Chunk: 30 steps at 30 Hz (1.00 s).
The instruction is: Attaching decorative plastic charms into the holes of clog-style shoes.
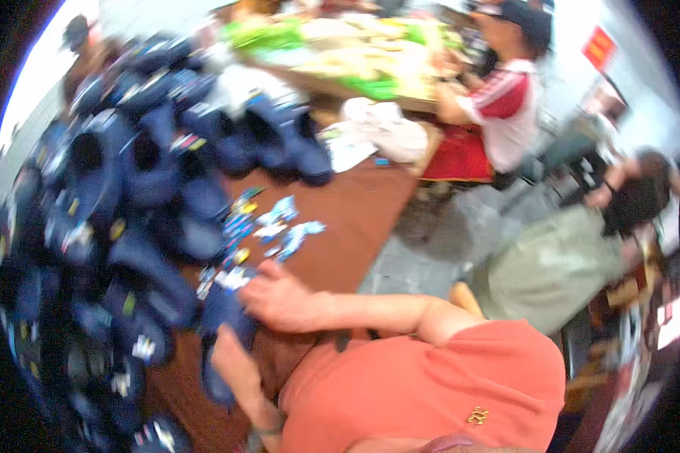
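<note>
"Where does the shoe lie from the hands?"

"From my end of the link I see the dark blue shoe between them, just inside the edge of the brown tabletop where the wearer stands. I can't tell whether it rests on the surface or is lifted a little."

"And its long axis?"

"Roughly along that same edge, so it runs from one hand toward the other. I have the right hand at the end farther up the view, and the left hand lower down, against the side. Neither looks clearly nearer to me; both seem to touch it."

"Gripping?"

"The right fingers look bent, but I get too much blur to say whether they close on anything. The left I can't judge either."

"What's around it?"

"Beyond the right hand, toward the middle of the tabletop, I see small colourful pieces and pale blue pieces. A heap of dark blue shoes crowds the side opposite the wearer, and a white bundle sits by the corner at the upper right."

"Any writing you can read?"

"None off the goods. I make out a whitish patch by the right fingertips, perhaps a label, and light spots on the heaped shoes, all smeared. The coral shirt carries a small gold emblem."
</note>
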{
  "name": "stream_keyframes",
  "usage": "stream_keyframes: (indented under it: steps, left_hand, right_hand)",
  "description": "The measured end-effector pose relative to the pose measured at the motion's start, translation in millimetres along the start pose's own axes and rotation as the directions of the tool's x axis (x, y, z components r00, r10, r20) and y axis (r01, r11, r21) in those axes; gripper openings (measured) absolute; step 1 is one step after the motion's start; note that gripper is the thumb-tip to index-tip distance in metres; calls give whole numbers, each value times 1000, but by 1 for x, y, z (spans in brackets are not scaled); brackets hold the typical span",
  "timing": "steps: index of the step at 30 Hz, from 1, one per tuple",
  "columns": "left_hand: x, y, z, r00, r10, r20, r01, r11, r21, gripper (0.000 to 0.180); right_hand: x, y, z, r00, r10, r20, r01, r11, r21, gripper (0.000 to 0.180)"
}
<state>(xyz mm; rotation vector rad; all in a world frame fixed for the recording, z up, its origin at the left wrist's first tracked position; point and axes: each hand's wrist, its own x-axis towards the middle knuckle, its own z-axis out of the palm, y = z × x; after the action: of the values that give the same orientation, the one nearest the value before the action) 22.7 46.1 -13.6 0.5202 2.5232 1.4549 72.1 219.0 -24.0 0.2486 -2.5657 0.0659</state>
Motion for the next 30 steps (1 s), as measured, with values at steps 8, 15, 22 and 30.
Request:
stream_keyframes:
  steps: [8, 15, 22, 30]
  left_hand:
    - [10, -2, -18, 979, -102, 178, 41, 947, 318, 41]
    - [-7, 3, -7, 985, 170, 26, -171, 985, 31, 31]
    - [1, 4, -8, 954, 285, 96, -288, 958, 16, 21]
    - [2, -3, -15, 991, 137, 7, -135, 985, -107, 46]
  right_hand:
    - [16, -9, -1, 994, -14, 104, 19, 999, -45, 20]
    - [-1, 2, -3, 995, 101, -23, -97, 986, 135, 9]
    - [-12, 26, -1, 897, 417, 143, -390, 600, 699, 28]
    - [-5, 12, -4, 906, 396, 150, -378, 596, 708, 24]
